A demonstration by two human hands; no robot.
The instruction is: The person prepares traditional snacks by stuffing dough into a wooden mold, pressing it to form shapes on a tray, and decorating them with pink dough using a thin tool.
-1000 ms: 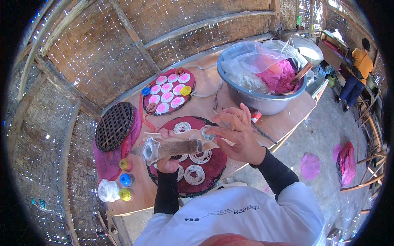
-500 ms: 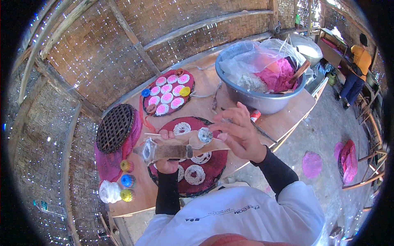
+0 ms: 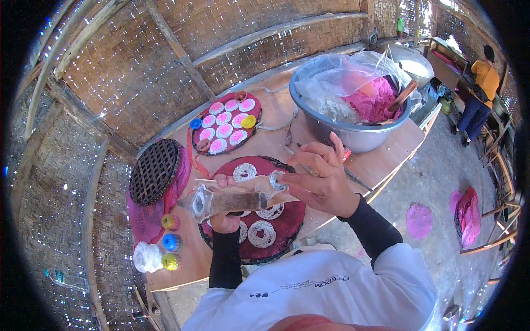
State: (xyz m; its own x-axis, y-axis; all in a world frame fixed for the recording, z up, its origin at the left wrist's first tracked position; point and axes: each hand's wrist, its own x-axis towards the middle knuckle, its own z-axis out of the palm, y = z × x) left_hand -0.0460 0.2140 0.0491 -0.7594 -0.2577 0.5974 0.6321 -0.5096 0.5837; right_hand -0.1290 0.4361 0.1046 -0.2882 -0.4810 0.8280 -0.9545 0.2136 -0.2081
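Bringing fingertips back to the pale ring (image 3: 275,181) between the hands, the right hand (image 3: 324,182) now meets its edge, pinch indiscernible; the left hand (image 3: 224,222) stays clamped around the wooden cylinder (image 3: 238,202).

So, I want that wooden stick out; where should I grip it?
Take the wooden stick by its free upper end, probably from the right: it leans toward that side of the basin, while its lower end sits by the pink mass.
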